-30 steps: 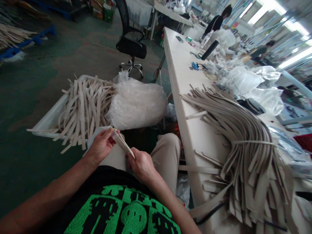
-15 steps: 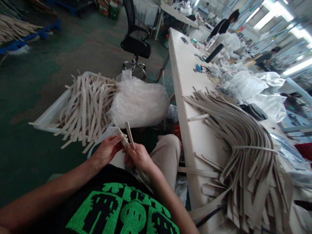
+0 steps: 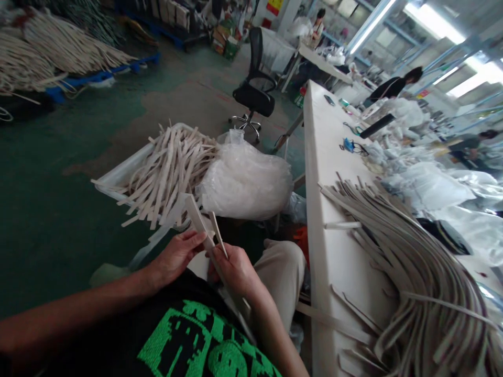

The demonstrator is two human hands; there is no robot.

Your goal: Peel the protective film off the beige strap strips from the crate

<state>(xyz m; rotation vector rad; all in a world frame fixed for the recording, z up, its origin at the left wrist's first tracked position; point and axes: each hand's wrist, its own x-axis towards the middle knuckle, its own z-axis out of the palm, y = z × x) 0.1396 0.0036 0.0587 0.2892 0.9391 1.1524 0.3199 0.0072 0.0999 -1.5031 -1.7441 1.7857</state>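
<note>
Over my lap, my left hand (image 3: 177, 255) and my right hand (image 3: 232, 268) meet, both pinched on a pale beige strip (image 3: 197, 220). Two ends of the strip stick up and away from my fingers; the rest runs down under my right wrist. Just beyond my hands a white tray (image 3: 118, 177) on the floor is heaped with similar cut strips (image 3: 168, 170). A crumpled clear plastic bag (image 3: 245, 180) lies against the tray.
A long white table (image 3: 322, 152) runs along my right, carrying a big fanned bundle of grey-beige strips (image 3: 412, 251), plastic bags and small tools. A black office chair (image 3: 255, 94) stands on the green floor behind. Other people work at far tables.
The strip was stretched between my two hands; now the hands are close together and its ends point upward. The view has tilted up and swung left.
</note>
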